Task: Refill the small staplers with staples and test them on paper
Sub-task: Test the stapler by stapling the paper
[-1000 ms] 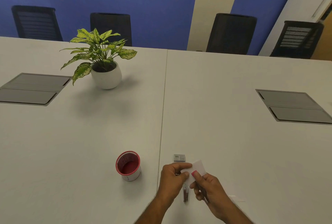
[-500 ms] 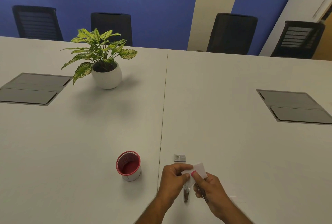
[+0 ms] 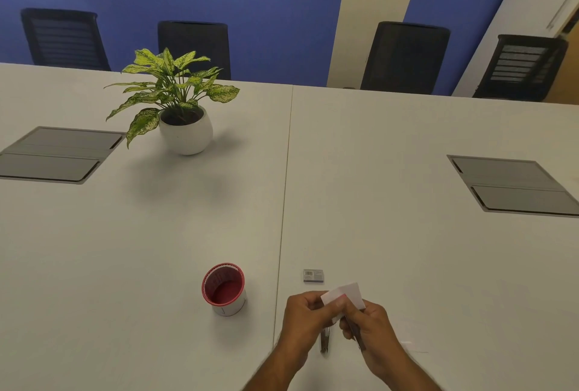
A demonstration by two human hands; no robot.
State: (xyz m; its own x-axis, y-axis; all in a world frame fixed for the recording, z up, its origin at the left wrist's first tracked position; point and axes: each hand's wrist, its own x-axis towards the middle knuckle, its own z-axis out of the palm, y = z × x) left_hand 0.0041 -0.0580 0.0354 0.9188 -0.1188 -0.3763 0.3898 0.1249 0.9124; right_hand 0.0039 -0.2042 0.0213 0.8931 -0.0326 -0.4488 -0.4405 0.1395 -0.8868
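My left hand (image 3: pixel 304 317) pinches the left corner of a small folded white paper (image 3: pixel 348 294) low in the middle of the view. My right hand (image 3: pixel 371 329) grips a slim dark stapler (image 3: pixel 356 335) along its fingers, and its thumb presses on the paper's lower edge. A second small metal stapler (image 3: pixel 325 340) shows between the two hands, low over the white table (image 3: pixel 407 249); its front end is hidden behind my left hand. A small grey staple box (image 3: pixel 313 275) lies on the table just beyond the paper.
A red-rimmed cup (image 3: pixel 223 288) stands left of my hands. A potted plant (image 3: pixel 185 127) sits further back on the left. Grey cable hatches (image 3: pixel 56 155) (image 3: pixel 513 185) are set into the table on both sides. Black chairs (image 3: pixel 407 55) line the far edge.
Both hands stayed in place with the paper between them. The paper has tipped slightly and my right thumb has shifted a little on it.
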